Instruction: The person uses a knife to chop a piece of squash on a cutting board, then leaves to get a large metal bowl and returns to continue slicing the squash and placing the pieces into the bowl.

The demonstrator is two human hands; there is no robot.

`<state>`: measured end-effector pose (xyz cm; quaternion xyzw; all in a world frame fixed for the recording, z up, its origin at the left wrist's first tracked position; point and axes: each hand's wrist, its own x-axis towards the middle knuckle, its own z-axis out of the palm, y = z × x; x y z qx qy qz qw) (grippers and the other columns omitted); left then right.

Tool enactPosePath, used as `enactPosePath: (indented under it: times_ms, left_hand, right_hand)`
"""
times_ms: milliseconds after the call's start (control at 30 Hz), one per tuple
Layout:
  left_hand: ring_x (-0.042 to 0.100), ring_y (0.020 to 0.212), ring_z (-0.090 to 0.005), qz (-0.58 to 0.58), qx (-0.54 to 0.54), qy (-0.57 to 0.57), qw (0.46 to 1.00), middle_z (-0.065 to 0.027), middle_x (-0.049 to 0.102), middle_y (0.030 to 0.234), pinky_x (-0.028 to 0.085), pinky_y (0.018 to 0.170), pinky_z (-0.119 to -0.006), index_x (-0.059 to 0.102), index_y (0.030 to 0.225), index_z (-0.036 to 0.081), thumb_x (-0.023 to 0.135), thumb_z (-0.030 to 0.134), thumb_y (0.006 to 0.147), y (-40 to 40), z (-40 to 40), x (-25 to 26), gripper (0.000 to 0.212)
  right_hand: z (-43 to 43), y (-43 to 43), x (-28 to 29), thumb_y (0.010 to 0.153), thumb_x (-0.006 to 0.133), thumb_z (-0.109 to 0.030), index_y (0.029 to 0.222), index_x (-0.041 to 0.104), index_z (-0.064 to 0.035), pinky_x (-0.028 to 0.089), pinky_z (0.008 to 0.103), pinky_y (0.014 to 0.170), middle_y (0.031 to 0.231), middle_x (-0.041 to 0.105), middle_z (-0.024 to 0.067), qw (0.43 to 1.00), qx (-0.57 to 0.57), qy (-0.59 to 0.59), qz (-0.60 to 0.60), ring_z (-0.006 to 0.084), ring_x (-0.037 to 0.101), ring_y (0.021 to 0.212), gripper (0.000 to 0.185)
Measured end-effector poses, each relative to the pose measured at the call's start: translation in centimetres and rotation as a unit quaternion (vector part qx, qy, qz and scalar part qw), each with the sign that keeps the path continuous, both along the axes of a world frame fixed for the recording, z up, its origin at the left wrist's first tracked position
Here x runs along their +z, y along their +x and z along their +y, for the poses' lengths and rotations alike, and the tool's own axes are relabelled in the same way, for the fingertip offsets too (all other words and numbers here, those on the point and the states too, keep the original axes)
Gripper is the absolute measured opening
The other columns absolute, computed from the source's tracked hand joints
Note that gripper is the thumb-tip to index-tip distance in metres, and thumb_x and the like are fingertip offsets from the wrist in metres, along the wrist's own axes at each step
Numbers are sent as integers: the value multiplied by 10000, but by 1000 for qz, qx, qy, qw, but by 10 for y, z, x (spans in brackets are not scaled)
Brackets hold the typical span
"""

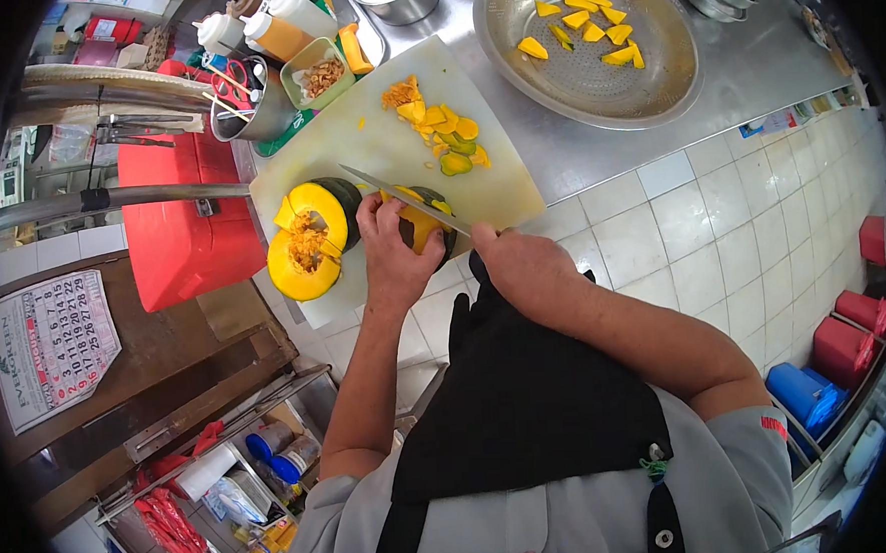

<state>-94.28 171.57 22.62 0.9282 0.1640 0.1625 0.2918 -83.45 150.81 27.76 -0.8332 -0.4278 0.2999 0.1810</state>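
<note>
My right hand (524, 266) grips a kitchen knife (382, 186), whose long blade points up and left over the cutting board. With spread fingers my left hand (399, 255) holds a green-skinned pumpkin piece (439, 230). The blade lies across this piece, close to my left fingers; whether it has entered the flesh is hard to see. Left of that hand sit cut pumpkin sections (304, 272) with yellow flesh, stringy pulp and dark rind. Farther up the white cutting board (353, 142) lies a pile of trimmed rind, flesh scraps and pulp (443, 130).
A perforated steel basin (507, 63) at the upper right holds several pumpkin chunks (592, 32). Along the board's far left edge stand a steel container (254, 117) with scissors, a green tub (318, 73), a yellow-handled peeler (354, 48) and squeeze bottles (280, 33). A red box (184, 215) stands left.
</note>
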Motion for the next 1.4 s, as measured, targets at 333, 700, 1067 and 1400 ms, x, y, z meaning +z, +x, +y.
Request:
enactPosePath:
  times_ms: [333, 700, 1067, 1400]
  left_hand:
    - [436, 1387, -461, 18, -16, 33, 999, -275, 370, 1506, 432, 1153, -503, 485, 1375, 77, 886, 187, 739, 4, 7, 10, 760]
    - [498, 1346, -449, 56, -108, 48, 991, -267, 494, 1442, 429, 1154, -510, 530, 1342, 28, 804, 145, 797, 13, 33, 21, 621]
    - [507, 1314, -441, 33, -109, 59, 992, -247, 515, 1383, 427, 1144, -493, 503, 1326, 31, 794, 76, 763, 16, 27, 13, 636]
    - [529, 1288, -445, 18, -143, 23, 989, -246, 526, 1363, 450, 1122, -489, 527, 1319, 35, 800, 85, 730, 8, 47, 10, 651]
  right_hand:
    - [35, 41, -57, 1000, 551, -85, 1146, 508, -11, 597, 551, 754, 917, 752, 232, 997, -1, 79, 3, 440, 757, 888, 170]
    - [1, 13, -16, 987, 515, -49, 1100, 481, -7, 573, 585, 744, 855, 720, 267, 990, -65, 105, 63, 482, 727, 846, 125]
    - [11, 14, -32, 970, 510, -5, 1074, 454, 9, 560, 593, 711, 818, 699, 286, 987, -45, 109, 113, 496, 714, 812, 119]
    - [30, 46, -35, 1034, 472, -68, 1195, 515, 30, 559, 580, 802, 976, 713, 316, 983, -41, 48, 171, 504, 715, 918, 193]
